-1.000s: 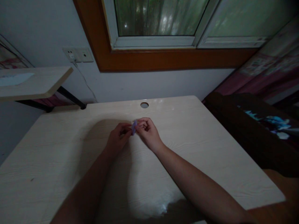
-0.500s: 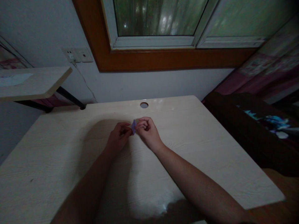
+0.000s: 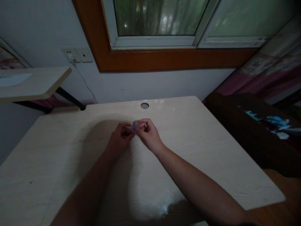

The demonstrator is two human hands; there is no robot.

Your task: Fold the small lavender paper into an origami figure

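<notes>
Between my two hands is a small piece of folded purple paper (image 3: 133,126), its pointed tip facing up. My left hand (image 3: 120,137) pinches its left and lower side between thumb and fingers. From the right, my right hand (image 3: 149,133) grips the other side with thumb and fingertips. Fingertips of both hands cover part of the paper, so its full shape is hidden. Both hands are over the far middle of the pale wooden desk (image 3: 199,150).
A round cable hole (image 3: 145,105) lies near the desk's back edge. At the left stands a raised shelf (image 3: 51,81) on black legs, with a paper sheet (image 3: 14,79) on it. Wall sockets (image 3: 77,55) hold a plugged-in cord. A window and curtain (image 3: 249,69) are beyond.
The purple paper has turned slightly and shows less between the fingers. My right fingertips have closed in over it towards my left hand.
</notes>
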